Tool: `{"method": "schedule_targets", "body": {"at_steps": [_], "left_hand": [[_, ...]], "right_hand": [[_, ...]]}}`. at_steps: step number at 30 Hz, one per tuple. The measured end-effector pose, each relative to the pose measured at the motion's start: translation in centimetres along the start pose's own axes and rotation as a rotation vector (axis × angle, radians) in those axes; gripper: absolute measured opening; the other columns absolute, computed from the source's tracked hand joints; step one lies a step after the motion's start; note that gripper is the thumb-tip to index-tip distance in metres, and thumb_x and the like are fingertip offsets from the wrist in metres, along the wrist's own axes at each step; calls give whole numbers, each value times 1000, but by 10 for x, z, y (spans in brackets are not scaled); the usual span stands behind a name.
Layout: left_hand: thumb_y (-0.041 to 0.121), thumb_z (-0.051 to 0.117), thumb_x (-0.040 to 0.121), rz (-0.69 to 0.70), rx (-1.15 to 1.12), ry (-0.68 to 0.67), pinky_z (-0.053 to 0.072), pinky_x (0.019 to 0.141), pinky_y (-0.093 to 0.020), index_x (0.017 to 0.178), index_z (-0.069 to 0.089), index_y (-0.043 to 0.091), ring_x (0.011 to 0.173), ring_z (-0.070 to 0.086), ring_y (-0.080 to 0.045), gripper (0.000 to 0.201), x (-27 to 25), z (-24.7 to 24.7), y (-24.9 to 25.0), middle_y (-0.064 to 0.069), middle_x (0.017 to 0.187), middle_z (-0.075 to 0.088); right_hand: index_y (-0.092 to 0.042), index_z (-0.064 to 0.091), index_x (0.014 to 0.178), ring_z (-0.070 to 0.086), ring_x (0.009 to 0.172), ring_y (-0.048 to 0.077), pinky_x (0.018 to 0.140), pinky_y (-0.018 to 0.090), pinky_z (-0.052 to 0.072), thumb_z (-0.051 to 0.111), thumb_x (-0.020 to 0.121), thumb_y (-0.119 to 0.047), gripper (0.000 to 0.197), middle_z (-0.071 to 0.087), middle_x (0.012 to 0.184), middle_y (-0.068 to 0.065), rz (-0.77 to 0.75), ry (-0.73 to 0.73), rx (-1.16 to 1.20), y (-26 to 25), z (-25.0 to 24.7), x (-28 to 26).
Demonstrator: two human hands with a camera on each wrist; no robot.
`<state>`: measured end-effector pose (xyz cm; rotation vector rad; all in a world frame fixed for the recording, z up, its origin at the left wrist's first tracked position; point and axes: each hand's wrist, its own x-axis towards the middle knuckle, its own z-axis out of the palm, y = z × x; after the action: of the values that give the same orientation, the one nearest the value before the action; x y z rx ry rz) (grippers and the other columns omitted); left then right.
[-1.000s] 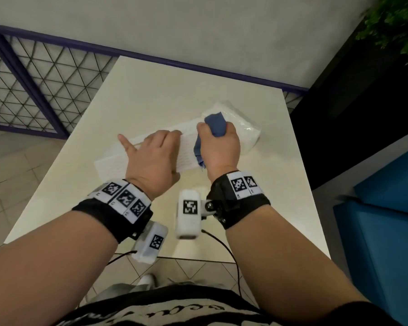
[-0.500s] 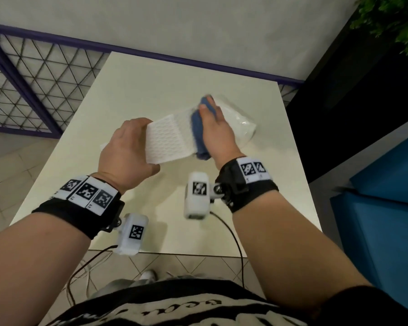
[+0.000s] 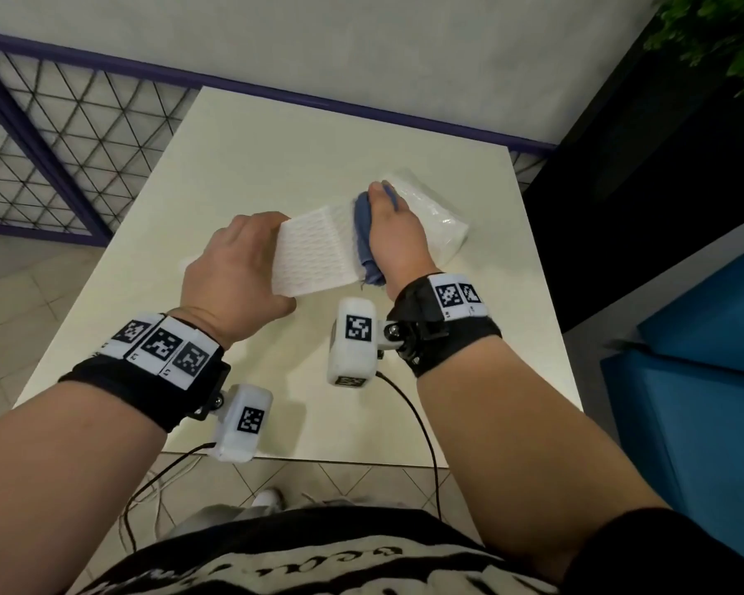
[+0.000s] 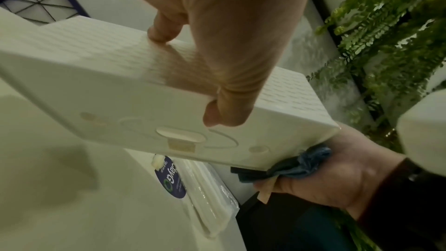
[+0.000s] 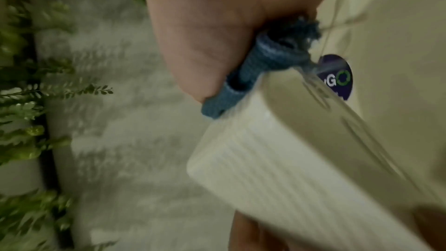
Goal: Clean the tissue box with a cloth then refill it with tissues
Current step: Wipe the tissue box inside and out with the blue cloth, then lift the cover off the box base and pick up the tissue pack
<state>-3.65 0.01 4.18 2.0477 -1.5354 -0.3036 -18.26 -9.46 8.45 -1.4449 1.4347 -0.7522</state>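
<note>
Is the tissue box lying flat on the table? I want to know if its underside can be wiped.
No, the left hand holds the tissue box lifted and tilted above the table.

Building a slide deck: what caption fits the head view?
Left hand tilts the white tissue box while the right hand wipes its end with a blue cloth.

Tissue pack (image 3: pixel 430 216) behind box (image 3: pixel 314 251) (on table (image 3: pixel 276 165))

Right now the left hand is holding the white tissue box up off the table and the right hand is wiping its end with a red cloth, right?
Nearly. The cloth is blue, not red; the head view shows it. The rest holds: the left hand holds the white tissue box off the table, and the right hand wipes its end.
</note>
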Motion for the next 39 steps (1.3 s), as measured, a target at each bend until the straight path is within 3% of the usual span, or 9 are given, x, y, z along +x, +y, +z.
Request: {"method": "schedule_targets", "body": {"at_steps": [4,8,13,17,21,27,32,37,39], "left_hand": [[20,84,54,8,-1,25,49,79,-44,127,39,33,111,50,-27,86,2,5,0,1,121,49],[20,83,53,18,-73,87,49,76,-43,124,39,35,109,51,-27,85,2,6,-5,1,120,51],[18,83,53,4,-64,63,49,80,-44,124,42,34,111,50,-24,83,-8,-1,-2,3,119,51],[24,77,57,49,31,28,48,79,-42,125,41,39,111,50,-25,78,-14,0,3,5,120,51],[34,74,55,206,287,80,20,110,-58,130,46,31,101,54,-31,80,-15,20,0,2,111,56],[25,75,51,408,362,138,34,81,-43,124,49,26,89,51,-32,77,-18,62,-10,-6,109,60],[21,81,46,438,415,44,30,83,-44,123,49,28,93,51,-33,84,-25,93,-12,-12,125,56],[14,82,44,460,424,-31,26,81,-41,125,46,28,96,42,-30,89,-30,111,-12,-12,125,58],[17,81,48,454,414,-50,26,81,-42,125,46,27,97,43,-31,85,-30,114,-10,-12,125,58]], "right_hand": [[-17,27,149,25,144,26,118,47,21,31,99,-44,57,29,156,7,-197,0,-115,-6,14,-21],[-31,18,151,5,149,23,122,44,7,30,99,-47,55,10,162,-4,-203,-61,-167,-4,26,-35],[-16,50,135,49,127,26,109,35,37,36,100,-42,46,55,135,8,-89,39,19,0,-4,-5],[-7,62,106,61,104,37,94,44,50,40,97,-45,45,66,110,20,20,47,-33,33,-22,17],[-7,62,112,59,107,34,97,40,46,38,98,-40,43,65,115,19,73,18,-236,77,-53,18],[-12,60,112,59,108,32,85,32,43,38,100,-35,35,65,114,13,-76,-66,-643,150,-84,-3],[-24,22,151,14,148,23,118,53,10,47,94,-46,67,11,162,-1,137,-514,-1124,174,-86,-14],[-18,49,136,44,131,30,111,46,32,48,80,-24,56,50,141,7,-51,-108,-730,153,-73,-14],[-22,46,138,39,131,26,113,41,30,58,76,-20,64,48,143,3,-182,-94,-616,134,-62,-12]]}}
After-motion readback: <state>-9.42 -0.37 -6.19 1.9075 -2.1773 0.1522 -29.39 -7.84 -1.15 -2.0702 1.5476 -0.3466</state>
